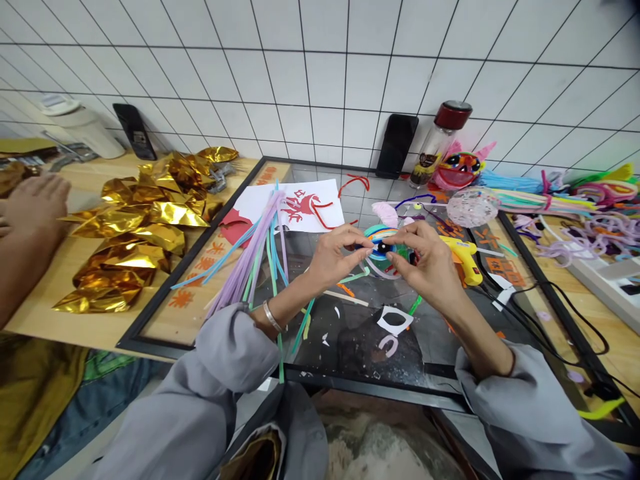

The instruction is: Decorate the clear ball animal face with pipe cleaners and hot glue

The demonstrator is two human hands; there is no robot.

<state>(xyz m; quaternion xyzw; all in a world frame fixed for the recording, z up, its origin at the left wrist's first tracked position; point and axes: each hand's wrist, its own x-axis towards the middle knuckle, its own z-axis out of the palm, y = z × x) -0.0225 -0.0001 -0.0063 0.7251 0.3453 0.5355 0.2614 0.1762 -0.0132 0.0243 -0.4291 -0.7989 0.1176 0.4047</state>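
In the head view, my left hand (337, 253) and my right hand (425, 257) meet over the glass-topped table, each pinching with thumb and fingertips. Between and behind them shows a colourful pipe-cleaner face (379, 232) with blue and orange stripes and a round black eye. My fingertips touch at the eye; whatever tiny piece they grip there is mostly covered. A yellow glue gun (466, 260) lies just right of my right hand. Below them rests a white paper cutout (395, 320) with a hole. Lilac, blue and green pipe cleaners (255, 257) fan out by my left forearm.
Gold foil (143, 230) covers the left side, near another person's hand (37, 207). Two phones (397, 145) lean against the tiled wall. A glass bottle (434, 147) stands beside a pink pipe-cleaner face (457, 170). Black cables (545, 327) trail to a power strip (600, 280).
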